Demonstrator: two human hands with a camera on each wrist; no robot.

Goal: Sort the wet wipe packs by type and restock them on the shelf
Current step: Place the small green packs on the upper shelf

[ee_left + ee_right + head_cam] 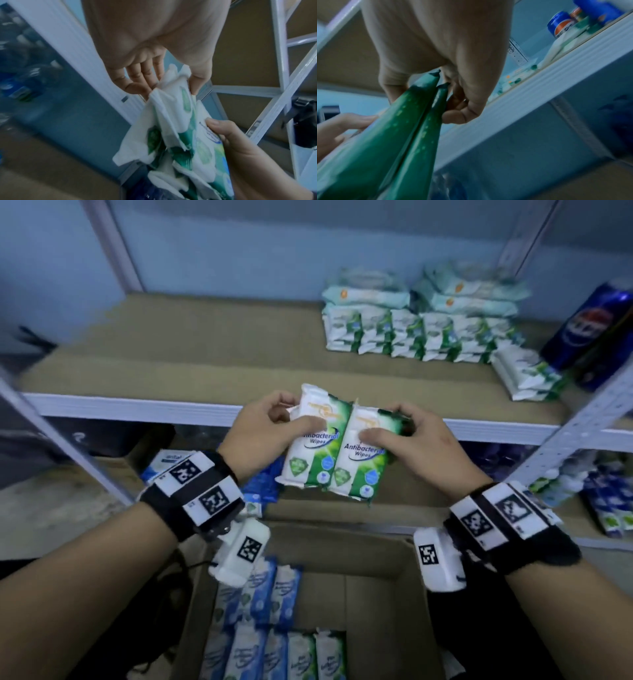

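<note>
a: box contents?
b: the cardboard box (376, 594) holds blue packs (260, 594) at its left; its lower part is cut off.
a: hands?
b: the left hand (260, 429) grips the green packs (329, 453) from the left, thumb on top. the right hand (414, 436) grips them from the right. they are held in front of the shelf (137, 409) edge.
a: shelf?
b: stacked packs (411, 333) at the back right, labels blurred.

Blurred shelf packs (424, 333), label text illegible
</note>
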